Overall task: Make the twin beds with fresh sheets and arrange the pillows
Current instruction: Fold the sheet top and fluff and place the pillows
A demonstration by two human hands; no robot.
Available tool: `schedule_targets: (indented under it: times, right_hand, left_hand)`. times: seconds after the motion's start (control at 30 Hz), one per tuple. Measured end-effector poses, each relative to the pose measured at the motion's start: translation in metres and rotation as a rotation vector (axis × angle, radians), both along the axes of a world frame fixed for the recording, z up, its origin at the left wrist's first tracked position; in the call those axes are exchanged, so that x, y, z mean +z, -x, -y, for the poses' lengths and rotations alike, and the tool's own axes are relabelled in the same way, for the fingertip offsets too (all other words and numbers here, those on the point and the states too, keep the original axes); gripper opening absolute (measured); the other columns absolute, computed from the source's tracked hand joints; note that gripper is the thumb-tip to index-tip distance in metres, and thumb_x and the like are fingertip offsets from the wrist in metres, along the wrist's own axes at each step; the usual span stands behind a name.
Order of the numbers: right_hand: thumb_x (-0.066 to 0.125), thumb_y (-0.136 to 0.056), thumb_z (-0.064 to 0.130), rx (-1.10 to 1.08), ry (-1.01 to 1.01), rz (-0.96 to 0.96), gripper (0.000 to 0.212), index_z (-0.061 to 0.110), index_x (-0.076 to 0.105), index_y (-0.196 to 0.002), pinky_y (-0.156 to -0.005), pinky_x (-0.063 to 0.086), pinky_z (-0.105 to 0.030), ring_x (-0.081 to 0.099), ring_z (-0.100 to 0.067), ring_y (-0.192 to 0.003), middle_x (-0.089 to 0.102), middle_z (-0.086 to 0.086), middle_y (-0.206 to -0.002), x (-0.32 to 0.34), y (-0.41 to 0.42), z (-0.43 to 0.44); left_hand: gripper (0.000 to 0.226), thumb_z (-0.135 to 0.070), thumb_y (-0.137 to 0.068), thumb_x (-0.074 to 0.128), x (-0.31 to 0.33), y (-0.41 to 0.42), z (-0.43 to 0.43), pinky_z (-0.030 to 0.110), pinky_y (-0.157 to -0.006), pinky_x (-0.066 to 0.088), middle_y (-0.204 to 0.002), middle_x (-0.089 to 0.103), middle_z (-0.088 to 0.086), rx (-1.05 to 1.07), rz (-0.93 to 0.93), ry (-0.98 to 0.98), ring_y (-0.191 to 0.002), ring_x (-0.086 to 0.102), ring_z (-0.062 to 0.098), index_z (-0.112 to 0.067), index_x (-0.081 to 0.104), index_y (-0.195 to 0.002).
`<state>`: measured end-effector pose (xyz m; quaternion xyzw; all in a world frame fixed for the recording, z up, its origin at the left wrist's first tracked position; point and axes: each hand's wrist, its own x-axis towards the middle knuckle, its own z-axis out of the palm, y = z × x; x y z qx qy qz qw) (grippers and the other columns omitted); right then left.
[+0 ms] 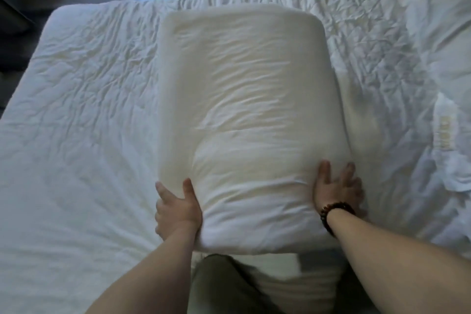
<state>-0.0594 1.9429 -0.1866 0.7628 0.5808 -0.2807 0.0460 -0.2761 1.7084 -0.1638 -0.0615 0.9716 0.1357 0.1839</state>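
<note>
Pillow (242, 109): white and plump, lying lengthwise over the middle of the bed (76, 109), its near end hanging past the bed's near edge toward the person's lap. I cannot tell whether its whole length rests on the bed or is partly lifted.
Left hand (178, 209): at the bed's near edge, thumb on top of the pillow's corner, the other fingers curled beneath, clamped on the stuffing.
Right hand (336, 186): at the opposite near corner, a little blurred, fingers apart and fairly straight, pressed flat against the pillow's flank. A bead bracelet (334, 211) sits on the wrist.
Feel: likely light, soft and floppy. It dents under the thumb and would sag if lifted by one end.
Cover: loose and wrinkled, so the cloth may slide over the filling under a shallow pinch.
Where to hold: deep at both near corners, or along the two long sides, taking filling and cloth together.
Bed's right side: a crumpled white cloth (446, 155) lies on the creased sheet.
</note>
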Motion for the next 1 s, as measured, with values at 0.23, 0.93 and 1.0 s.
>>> schedule_targets:
  times: [0.23, 0.93, 1.0]
  right_hand:
    - [0.017, -0.085, 0.083, -0.054, -0.124, -0.066, 0.088, 0.027, 0.022, -0.153, -0.114, 0.019, -0.064, 0.035, -0.04, -0.139, 0.035, -0.019, -0.152, -0.02, 0.006, -0.006]
    - [0.056, -0.069, 0.088, -0.022, 0.116, -0.537, 0.114, 0.01, 0.04, -0.151, -0.113, 0.036, -0.035, 0.048, -0.032, -0.134, 0.044, -0.013, -0.152, 0.082, 0.037, -0.135]
    - [0.058, -0.061, 0.091, -0.013, 0.091, -0.568, 0.119, 0.014, 0.041, -0.151, -0.113, 0.038, -0.036, 0.05, -0.031, -0.131, 0.047, -0.01, -0.151, 0.108, 0.027, -0.148]
  left_hand:
    - [0.102, -0.09, -0.08, 0.016, -0.017, 0.019, -0.003, 0.056, -0.111, 0.033, -0.152, 0.044, 0.015, 0.055, -0.026, -0.132, -0.134, 0.046, 0.039, -0.021, 0.02, -0.156]
    - [0.092, -0.085, -0.084, 0.039, 0.051, 0.137, -0.107, 0.043, -0.108, 0.037, -0.148, 0.05, 0.012, 0.029, 0.267, -0.595, -0.136, 0.046, 0.034, -0.021, 0.045, -0.15]
    - [0.108, -0.094, -0.068, 0.047, 0.065, 0.125, -0.124, 0.04, -0.109, 0.04, -0.145, 0.054, 0.007, 0.078, 0.276, -0.676, -0.133, 0.05, 0.031, -0.02, 0.049, -0.147]
